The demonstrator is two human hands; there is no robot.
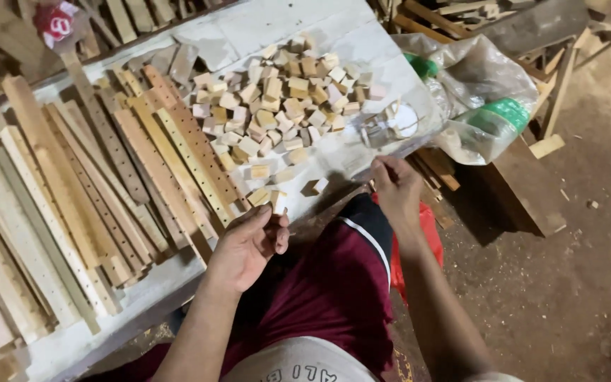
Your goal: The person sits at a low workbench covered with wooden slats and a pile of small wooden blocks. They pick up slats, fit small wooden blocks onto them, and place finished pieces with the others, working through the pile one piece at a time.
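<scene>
Step in hand: I judged I was at the picking stage, taking one small wooden block (278, 201) from the few loose ones at the near edge of the white surface (362, 35).
Left hand: my left hand (249, 244) lay at about 7 o'clock of the block pile (288, 95), fingers curled and pinching that block between thumb and fingertips.
Right hand: my right hand (395, 189) sat at the surface's edge, at 5 o'clock of the pile, fingers drawn together on something small; what it was I could not tell.
Next move: it called, I thought, for a steady pinch and a short lift clear of the neighbouring blocks.
Slats: drilled wooden strips (178, 155) lay side by side at 9 o'clock of the pile.
Containers: a clear plastic bag (482, 92) at 3 o'clock held green-capped, green-labelled bottles (500, 117); a small clear pouch (394, 124) held pale bits, too blurred to name.
</scene>
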